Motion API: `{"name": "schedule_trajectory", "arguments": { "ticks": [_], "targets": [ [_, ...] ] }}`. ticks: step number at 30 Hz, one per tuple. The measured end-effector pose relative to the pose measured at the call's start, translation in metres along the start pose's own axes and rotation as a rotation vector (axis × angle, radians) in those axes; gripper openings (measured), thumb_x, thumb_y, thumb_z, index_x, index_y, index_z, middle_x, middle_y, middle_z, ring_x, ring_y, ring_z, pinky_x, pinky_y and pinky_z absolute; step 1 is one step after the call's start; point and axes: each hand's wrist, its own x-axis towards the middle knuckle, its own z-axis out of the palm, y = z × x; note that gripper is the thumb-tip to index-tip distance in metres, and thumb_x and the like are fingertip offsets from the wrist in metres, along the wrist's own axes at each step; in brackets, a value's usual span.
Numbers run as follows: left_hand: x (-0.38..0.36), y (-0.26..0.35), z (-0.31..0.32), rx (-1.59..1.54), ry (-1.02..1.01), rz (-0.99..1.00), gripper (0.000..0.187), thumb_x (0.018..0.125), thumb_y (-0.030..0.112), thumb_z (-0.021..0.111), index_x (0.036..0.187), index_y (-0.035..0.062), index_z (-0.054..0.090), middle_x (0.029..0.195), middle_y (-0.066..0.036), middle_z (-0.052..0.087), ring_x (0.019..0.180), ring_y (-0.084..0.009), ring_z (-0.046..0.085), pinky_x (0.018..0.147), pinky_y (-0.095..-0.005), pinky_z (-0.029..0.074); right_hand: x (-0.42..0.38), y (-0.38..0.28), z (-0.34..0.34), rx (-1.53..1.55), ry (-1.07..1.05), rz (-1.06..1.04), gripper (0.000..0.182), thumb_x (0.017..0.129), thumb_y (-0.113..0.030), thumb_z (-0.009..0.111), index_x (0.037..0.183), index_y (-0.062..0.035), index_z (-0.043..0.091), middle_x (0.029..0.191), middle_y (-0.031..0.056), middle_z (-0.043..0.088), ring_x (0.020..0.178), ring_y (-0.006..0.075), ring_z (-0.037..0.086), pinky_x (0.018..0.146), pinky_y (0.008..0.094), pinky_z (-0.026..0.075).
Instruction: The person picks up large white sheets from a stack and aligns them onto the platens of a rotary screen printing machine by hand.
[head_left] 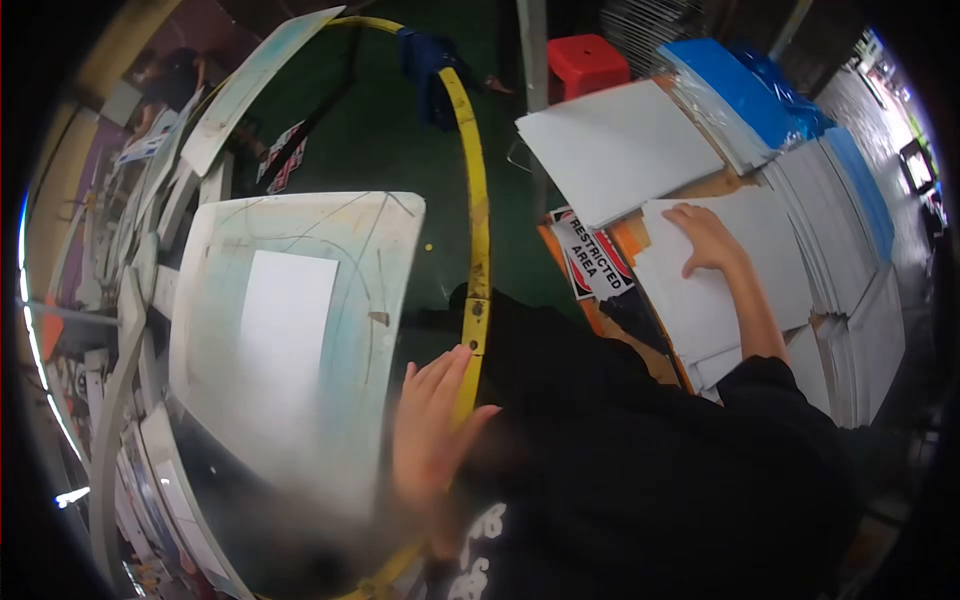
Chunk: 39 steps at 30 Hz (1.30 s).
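My right hand lies with spread fingers on a stack of white sheets to my right. At the yellow curved rail in front of my body is my left hand, its fingers stretched out and thumb apart, nothing in it. Left of that hand is a worn pale board with rounded corners, carrying a single white sheet. Printed "RESTRICTED AREA" signs stick out beside the white stack, near my right hand.
A second pile of white sheets lies farther back, beside blue wrapped material. Behind it stands a red stool. Other pale boards sit around the rail, and dark blue cloth hangs on it. Another person is at far left.
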Motion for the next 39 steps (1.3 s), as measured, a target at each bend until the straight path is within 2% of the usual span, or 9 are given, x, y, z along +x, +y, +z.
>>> {"name": "schedule_trajectory", "arguments": {
  "ticks": [1,4,14,23,29,35,38,39],
  "targets": [
    [-0.001,0.000,0.001,0.001,-0.011,-0.004,0.064,0.074,0.019,0.074,0.130,0.0071,0.047,0.127,-0.009,0.054,0.118,-0.0276,0.050,0.105,-0.0499,0.030,0.000,-0.001,-0.001,-0.001,0.019,-0.019,0.103,0.035,-0.012,0.087,0.129,-0.0056,0.045,0.133,0.0164,0.044,0.123,0.0346,0.040,0.104,0.0367,0.034],
    [0.000,0.004,0.009,-0.065,0.037,-0.054,0.060,0.070,0.004,0.071,0.127,0.0046,0.052,0.124,-0.012,0.057,0.115,-0.0302,0.053,0.105,-0.0461,0.031,0.006,0.002,-0.007,0.024,-0.003,-0.076,0.097,0.037,-0.012,0.087,0.125,-0.0058,0.046,0.128,0.0145,0.045,0.120,0.0338,0.041,0.102,0.0378,0.035],
    [-0.008,0.006,0.006,-0.070,0.035,-0.126,0.059,0.071,0.003,0.070,0.127,0.0051,0.052,0.123,-0.014,0.057,0.115,-0.0312,0.054,0.105,-0.0459,0.030,0.028,0.014,-0.008,0.048,-0.017,-0.095,0.083,0.039,-0.011,0.087,0.112,-0.0077,0.047,0.115,0.0110,0.047,0.109,0.0313,0.041,0.096,0.0369,0.038],
    [-0.009,0.000,0.011,-0.066,0.005,-0.140,0.059,0.072,0.004,0.070,0.128,0.0055,0.051,0.123,-0.014,0.057,0.116,-0.0319,0.052,0.105,-0.0473,0.030,0.029,0.002,-0.016,0.037,-0.048,-0.045,0.086,0.036,-0.007,0.087,0.113,-0.0133,0.048,0.121,0.0109,0.039,0.115,0.0318,0.038,0.098,0.0374,0.038],
    [-0.014,-0.006,0.019,-0.094,0.014,-0.174,0.059,0.072,0.004,0.070,0.128,0.0059,0.051,0.122,-0.015,0.057,0.115,-0.0320,0.053,0.106,-0.0477,0.030,0.026,0.002,-0.015,0.057,-0.039,-0.051,0.086,0.036,-0.006,0.088,0.113,-0.0129,0.049,0.127,0.0124,0.034,0.122,0.0327,0.035,0.102,0.0375,0.036],
    [-0.015,-0.009,0.026,-0.090,0.006,-0.190,0.060,0.072,0.005,0.071,0.128,0.0073,0.051,0.121,-0.014,0.058,0.114,-0.0308,0.054,0.106,-0.0474,0.030,0.033,0.010,-0.013,0.133,-0.096,-0.068,0.086,0.038,-0.005,0.087,0.113,-0.0120,0.045,0.129,0.0132,0.032,0.123,0.0336,0.034,0.105,0.0390,0.034],
    [-0.020,-0.011,0.027,-0.093,0.021,-0.195,0.060,0.072,0.006,0.071,0.129,0.0079,0.051,0.120,-0.013,0.058,0.113,-0.0303,0.054,0.106,-0.0474,0.030,0.040,0.014,-0.010,0.074,-0.112,-0.107,0.082,0.043,-0.009,0.087,0.111,-0.0112,0.042,0.125,0.0135,0.034,0.122,0.0334,0.034,0.101,0.0392,0.036],
    [-0.021,-0.011,0.027,-0.093,0.023,-0.203,0.060,0.072,0.006,0.071,0.129,0.0081,0.051,0.120,-0.013,0.058,0.112,-0.0302,0.054,0.106,-0.0474,0.030,0.044,0.018,-0.009,0.084,-0.077,-0.134,0.075,0.047,-0.011,0.086,0.107,-0.0108,0.043,0.120,0.0129,0.038,0.118,0.0322,0.037,0.097,0.0386,0.038]
  ]
}}
